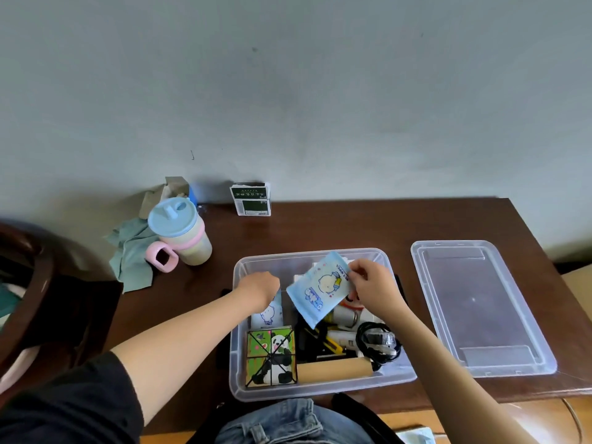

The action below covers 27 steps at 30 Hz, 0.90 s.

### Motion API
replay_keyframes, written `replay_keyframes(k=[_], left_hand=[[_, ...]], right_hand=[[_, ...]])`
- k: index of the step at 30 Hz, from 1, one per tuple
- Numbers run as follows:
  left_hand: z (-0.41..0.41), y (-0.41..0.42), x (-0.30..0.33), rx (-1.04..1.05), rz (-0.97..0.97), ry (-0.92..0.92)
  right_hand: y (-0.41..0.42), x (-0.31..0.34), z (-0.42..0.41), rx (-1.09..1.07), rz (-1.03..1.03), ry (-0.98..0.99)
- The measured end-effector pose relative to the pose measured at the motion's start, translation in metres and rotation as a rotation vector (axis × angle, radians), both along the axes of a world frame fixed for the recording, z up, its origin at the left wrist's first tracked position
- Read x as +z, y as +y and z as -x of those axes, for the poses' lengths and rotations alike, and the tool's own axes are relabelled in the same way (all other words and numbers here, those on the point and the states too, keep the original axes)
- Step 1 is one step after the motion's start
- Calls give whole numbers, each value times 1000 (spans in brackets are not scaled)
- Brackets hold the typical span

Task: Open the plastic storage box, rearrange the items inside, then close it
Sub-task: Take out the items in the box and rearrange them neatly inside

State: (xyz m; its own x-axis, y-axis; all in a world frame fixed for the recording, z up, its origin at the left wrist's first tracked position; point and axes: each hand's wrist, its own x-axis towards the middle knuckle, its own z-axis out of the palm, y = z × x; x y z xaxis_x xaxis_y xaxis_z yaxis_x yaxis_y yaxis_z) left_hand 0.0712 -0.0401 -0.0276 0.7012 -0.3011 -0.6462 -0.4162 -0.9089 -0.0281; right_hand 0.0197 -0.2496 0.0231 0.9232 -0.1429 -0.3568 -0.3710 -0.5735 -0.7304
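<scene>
Storage box (238, 363): clear plastic, open, at the table's (320, 229) near edge. Lid (480, 309): flat on the table, right of the box. Wipes pack (317, 288): blue, above the box, pinched in right hand (373, 283). Left hand (258, 288): inside the box, fingers curled; whether gripping, cannot tell.

We've got the clear plastic storage box (237, 363) open under both hands, stuff packed inside, with a blue wet-wipes pack (320, 288) tilted above it. Its see-through lid (480, 309) lies flat, right of our right hand.
</scene>
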Motion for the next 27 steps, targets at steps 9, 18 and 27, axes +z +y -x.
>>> replay_keyframes(k=[9,18,27], left_hand=[[25,19,40,713,1168,567],[22,55,56,623,1010,-169],[7,28,41,39,460,-156]], right_hand=[[40,-13,9,-290,-513,127],[56,-13,3,49,-226,29],[40,-16,-1,80,-18,-64]])
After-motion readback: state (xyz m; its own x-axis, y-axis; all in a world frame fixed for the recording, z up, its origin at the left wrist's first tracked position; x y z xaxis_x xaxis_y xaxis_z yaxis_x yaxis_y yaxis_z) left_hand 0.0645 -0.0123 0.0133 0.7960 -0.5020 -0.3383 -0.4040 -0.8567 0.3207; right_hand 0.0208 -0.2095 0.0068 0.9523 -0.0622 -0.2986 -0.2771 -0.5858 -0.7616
